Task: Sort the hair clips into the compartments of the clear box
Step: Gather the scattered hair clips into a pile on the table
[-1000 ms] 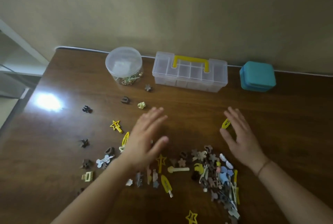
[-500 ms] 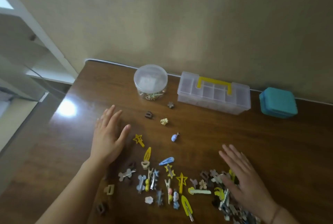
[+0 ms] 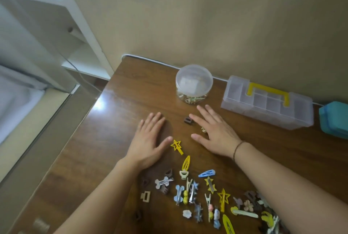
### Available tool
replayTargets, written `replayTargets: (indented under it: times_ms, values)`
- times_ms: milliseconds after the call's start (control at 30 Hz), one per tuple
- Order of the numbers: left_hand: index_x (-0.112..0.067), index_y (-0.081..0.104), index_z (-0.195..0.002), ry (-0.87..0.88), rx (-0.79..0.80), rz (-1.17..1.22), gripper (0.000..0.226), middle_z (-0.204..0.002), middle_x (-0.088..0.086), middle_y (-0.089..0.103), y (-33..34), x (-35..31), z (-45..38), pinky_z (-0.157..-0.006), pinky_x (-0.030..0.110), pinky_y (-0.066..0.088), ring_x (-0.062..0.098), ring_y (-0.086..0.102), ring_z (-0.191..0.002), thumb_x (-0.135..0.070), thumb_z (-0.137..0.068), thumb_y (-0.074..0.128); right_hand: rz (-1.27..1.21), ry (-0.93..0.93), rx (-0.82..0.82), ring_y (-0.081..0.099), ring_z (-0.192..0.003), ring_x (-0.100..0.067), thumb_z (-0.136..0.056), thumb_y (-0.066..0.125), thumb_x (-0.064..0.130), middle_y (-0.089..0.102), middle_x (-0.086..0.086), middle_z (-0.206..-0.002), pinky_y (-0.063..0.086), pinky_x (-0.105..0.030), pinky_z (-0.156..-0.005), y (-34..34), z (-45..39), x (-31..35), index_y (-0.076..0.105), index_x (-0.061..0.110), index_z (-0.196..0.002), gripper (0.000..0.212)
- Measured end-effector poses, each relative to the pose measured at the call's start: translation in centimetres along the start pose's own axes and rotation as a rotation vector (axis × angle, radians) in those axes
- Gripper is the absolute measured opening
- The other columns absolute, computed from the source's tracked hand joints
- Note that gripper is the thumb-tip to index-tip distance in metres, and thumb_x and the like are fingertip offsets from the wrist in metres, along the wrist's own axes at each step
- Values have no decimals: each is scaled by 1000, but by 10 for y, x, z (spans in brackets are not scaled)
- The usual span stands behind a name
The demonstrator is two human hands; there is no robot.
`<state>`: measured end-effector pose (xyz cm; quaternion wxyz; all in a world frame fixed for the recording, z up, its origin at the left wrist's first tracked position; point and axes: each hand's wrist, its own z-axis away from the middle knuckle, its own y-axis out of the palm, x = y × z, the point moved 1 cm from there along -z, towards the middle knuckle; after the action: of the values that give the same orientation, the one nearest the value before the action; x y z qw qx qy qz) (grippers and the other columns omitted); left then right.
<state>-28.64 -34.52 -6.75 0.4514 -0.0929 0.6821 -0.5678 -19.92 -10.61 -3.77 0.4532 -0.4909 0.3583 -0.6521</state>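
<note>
- Right hand [image 3: 216, 136] is moved from the clip pile to a small clip near the round tub [image 3: 194, 83]; fingers flat, nothing gripped.
- Left hand [image 3: 148, 143] is laid flat on the bench [image 3: 273, 149], holding nothing.
- Hair clips [image 3: 197, 196] are scattered on the bench, unsorted; clear box [image 3: 267, 105] is closed by the wall.

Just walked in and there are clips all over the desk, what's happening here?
A person is sorting hair clips. Both hands lie flat and open on the wooden table: the left hand beside a yellow star clip, the right hand next to a small brown claw clip. Neither hand holds anything. Most clips sit in a loose pile near the person. The clear box with a yellow handle stands closed by the wall.
</note>
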Motion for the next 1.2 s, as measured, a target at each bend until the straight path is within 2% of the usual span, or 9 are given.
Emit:
replayTargets:
  times_ms: [167,367,467,567,667,767,867,1000,1200]
  values:
    - [-22,20,-155,116,82,27,80,-163,-7,13,22,-51,3,-122,35,-2,6,-2,-150,-70,-91,24,76,-89,-11,-14,-147,-10,-92,33,63,-2,11,-162,-1,-31,-117,9,34,1,16,41,-150,65]
    - [-23,13,-156,270,253,63,78,-164,-9,8,40,-95,26,-122,40,2,3,-9,-149,-67,-94,34,2,-64,-54,-7,-148,-9,-93,32,67,5,13,-161,23,-47,-117,24,120,-12,25,37,-149,64]
    - [-29,19,-155,242,206,111,72,-163,-12,9,18,-85,45,-122,43,5,3,-5,-149,-66,-94,30,-221,153,-221,-1,-148,-6,-91,36,64,7,22,-160,33,-54,-107,25,171,-20,28,43,-146,59]
    - [-21,37,-149,150,-12,158,67,-160,-4,26,-7,-44,81,-117,55,20,15,13,-150,-61,-95,34,-438,403,-423,8,-148,-7,-88,37,64,17,20,-158,20,-53,-112,32,240,-34,34,36,-144,63]
    - [-14,50,-140,53,-167,162,65,-154,3,39,-19,-8,122,-114,58,24,22,27,-146,-58,-94,38,-453,680,-539,13,-148,-11,-84,37,68,23,21,-155,20,-58,-113,54,310,-43,42,23,-142,73]
    - [-14,56,-135,-34,-233,66,65,-149,2,45,-16,9,145,-113,60,21,21,32,-144,-60,-94,34,-488,825,-590,14,-148,-15,-78,41,57,18,34,-149,20,-61,-113,79,349,-39,34,47,-139,63]
    - [-17,54,-137,-193,-276,82,69,-149,-2,43,-6,16,153,-116,58,15,20,27,-146,-64,-93,30,-499,850,-569,11,-148,-14,-78,40,63,12,32,-151,18,-57,-115,94,354,-30,21,58,-138,63]
    - [-23,47,-143,-183,-184,8,73,-157,-3,32,5,10,149,-120,51,9,19,11,-151,-69,-92,25,-456,808,-476,7,-149,-16,-80,29,78,14,8,-160,17,-57,-114,108,343,-30,25,25,-150,88]
    - [-26,38,-149,-58,-46,-6,72,-161,-7,22,25,-37,141,-121,47,9,17,7,-151,-69,-92,27,-424,677,-435,7,-148,-15,-81,35,69,9,18,-158,18,-56,-114,106,314,-27,29,17,-148,85]
